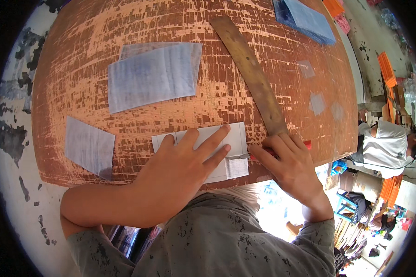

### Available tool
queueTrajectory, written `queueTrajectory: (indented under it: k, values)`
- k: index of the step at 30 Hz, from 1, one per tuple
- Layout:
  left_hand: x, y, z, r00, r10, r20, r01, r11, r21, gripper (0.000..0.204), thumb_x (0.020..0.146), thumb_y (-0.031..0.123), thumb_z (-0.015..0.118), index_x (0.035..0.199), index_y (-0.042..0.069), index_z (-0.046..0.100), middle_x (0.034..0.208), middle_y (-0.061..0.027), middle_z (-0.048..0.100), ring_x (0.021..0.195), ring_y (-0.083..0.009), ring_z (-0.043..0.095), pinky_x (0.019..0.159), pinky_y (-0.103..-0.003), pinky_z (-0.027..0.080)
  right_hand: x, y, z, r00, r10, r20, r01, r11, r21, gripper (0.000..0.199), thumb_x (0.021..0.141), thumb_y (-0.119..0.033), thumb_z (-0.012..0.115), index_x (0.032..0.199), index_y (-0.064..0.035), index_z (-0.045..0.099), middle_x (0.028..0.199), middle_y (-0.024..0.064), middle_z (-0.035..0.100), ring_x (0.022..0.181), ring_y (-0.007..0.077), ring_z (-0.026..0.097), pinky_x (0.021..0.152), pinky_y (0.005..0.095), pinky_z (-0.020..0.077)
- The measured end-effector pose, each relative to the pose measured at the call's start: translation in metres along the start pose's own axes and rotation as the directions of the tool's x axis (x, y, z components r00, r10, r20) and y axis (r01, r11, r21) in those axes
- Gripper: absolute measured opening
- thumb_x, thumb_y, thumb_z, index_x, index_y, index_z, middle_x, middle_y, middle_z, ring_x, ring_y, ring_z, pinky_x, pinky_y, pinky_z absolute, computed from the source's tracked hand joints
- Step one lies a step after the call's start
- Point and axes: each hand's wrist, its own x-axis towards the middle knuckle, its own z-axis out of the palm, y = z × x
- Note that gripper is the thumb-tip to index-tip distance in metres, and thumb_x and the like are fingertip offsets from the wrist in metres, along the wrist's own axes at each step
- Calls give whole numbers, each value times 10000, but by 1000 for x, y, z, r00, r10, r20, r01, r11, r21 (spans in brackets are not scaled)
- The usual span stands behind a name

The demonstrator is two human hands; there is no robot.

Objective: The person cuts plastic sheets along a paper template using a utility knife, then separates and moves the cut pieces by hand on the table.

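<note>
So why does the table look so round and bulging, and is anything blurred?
In the head view the fisheye lens bends the scratched table toward the dark rim; the left hand on the white paper and the right hand look sharp; daylight washes out the floor below.

You wear a grey-green shirt (222,235) of soft cloth, flecked all over with small dark specks and short dashes that look like paint or print marks. Its short sleeves end above each elbow: the left sleeve (94,254) shows at the lower left, the right sleeve (316,244) at the lower right with a plain hemmed edge. Both forearms are bare below the sleeves. Your left hand (180,161) and right hand (289,164) are bare too, with no gloves, rings, watch or bands visible.
</note>
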Motion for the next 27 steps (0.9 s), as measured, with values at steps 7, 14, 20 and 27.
queueTrajectory:
  k: [7, 14, 20, 27]
  values:
    - [2, 0, -2, 1000, 3, 19, -3, 1000, 26, 766, 937, 41, 685, 1690, 66, 545, 1851, -167, 305, 1188, -345, 578, 958, -484, 565, -2, 2, 4, 1000, -15, 5, 15, 1000, -13, 357, 913, -149, 802, 1267, -110, 783, 1053, 54, 657, 996, 250, 701, 867, 419, 540]
    - [2, 3, -2, 1000, -6, 22, 5, 999, 41, 767, 928, 41, 694, 1682, 68, 557, 1852, -172, 309, 1191, -352, 586, 949, -467, 566, 1, 0, -2, 998, -55, 27, 56, 997, -47, 377, 917, -139, 741, 1290, -84, 752, 1045, 68, 626, 1015, 256, 678, 902, 408, 531]
    - [2, 4, -1, 999, -24, 22, 24, 1000, 8, 757, 937, 31, 673, 1683, 65, 554, 1850, -165, 318, 1203, -367, 590, 982, -487, 575, 10, 2, -12, 989, -134, 63, 137, 989, -60, 358, 910, -136, 712, 1259, -54, 714, 1010, 57, 592, 1017, 243, 654, 940, 384, 511]
    - [3, 5, -1, 999, -26, 36, 26, 1000, 7, 759, 940, 25, 654, 1689, 61, 542, 1852, -159, 317, 1209, -375, 588, 1016, -493, 583, 8, 6, -17, 986, -130, 99, 136, 989, -50, 343, 925, -130, 704, 1260, -58, 718, 1020, 49, 617, 1054, 223, 671, 923, 379, 510]
